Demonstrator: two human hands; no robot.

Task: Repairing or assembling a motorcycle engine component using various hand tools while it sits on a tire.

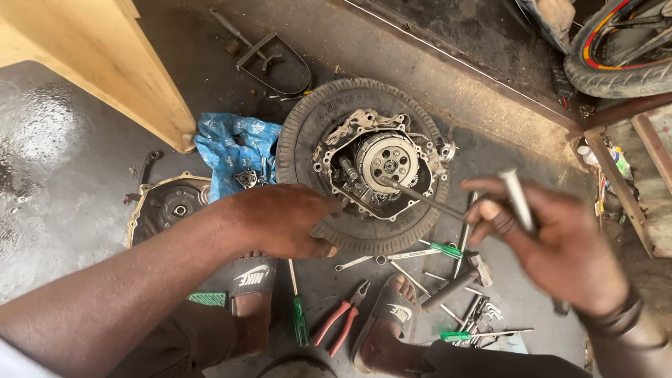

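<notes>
Bottom of frame: you're squatting in sandals, w/ red-handled pliers [341, 318] and a green-handled screwdriver [299, 316] lying on the floor btwn your feet. A scatter of wrenches [458, 290] is lying lower right of center.

Your right hand [553, 238], right of center, is gripping a T-handle wrench [483, 203]: fingers are closing round its crossbar, and the long shaft is running up-left to the clutch [387, 162].

Your left hand [280, 220], left of center, is resting palm-down on the tire [308, 140], fingers loosely curled, holding nothing.

The engine [381, 164] is sitting inside the tire at frame center, w/ the round clutch exposed.

Mid left: a blue plastic bag [234, 150] is lying beside the tire, and a round engine cover [168, 206] is lying flat left of it. Upper right corner: a wheel [616, 49] is showing in part.
</notes>
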